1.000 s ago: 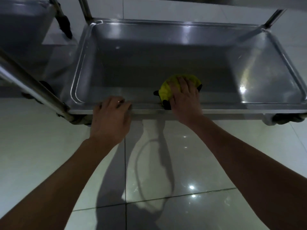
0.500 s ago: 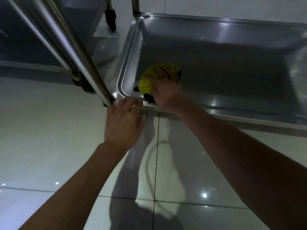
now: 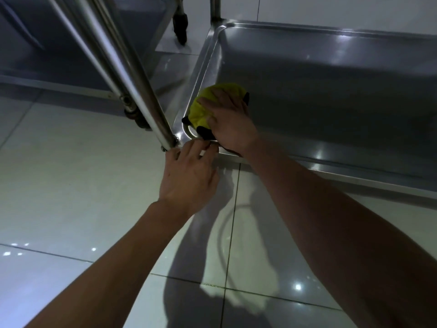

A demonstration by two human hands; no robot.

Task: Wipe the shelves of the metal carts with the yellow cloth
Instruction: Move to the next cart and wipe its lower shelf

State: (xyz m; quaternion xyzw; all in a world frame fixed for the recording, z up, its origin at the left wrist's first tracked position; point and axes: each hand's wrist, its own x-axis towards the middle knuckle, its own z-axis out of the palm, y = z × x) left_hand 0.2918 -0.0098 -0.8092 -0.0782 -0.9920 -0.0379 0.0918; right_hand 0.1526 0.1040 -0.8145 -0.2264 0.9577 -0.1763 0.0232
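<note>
Cloth slid cornerward (under right fingers).

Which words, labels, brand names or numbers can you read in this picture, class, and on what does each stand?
None can be read.
The metal shelf, the yellow cloth under the right hand, the cart post by the left hand and the floor tiles all bear no text.

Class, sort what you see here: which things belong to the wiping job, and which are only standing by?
Part of the job:
yellow cloth
cart shelf
right hand, pressing the cloth
left hand, on the shelf's front corner

Standing by:
second cart
cart leg
caster
floor tiles
</note>
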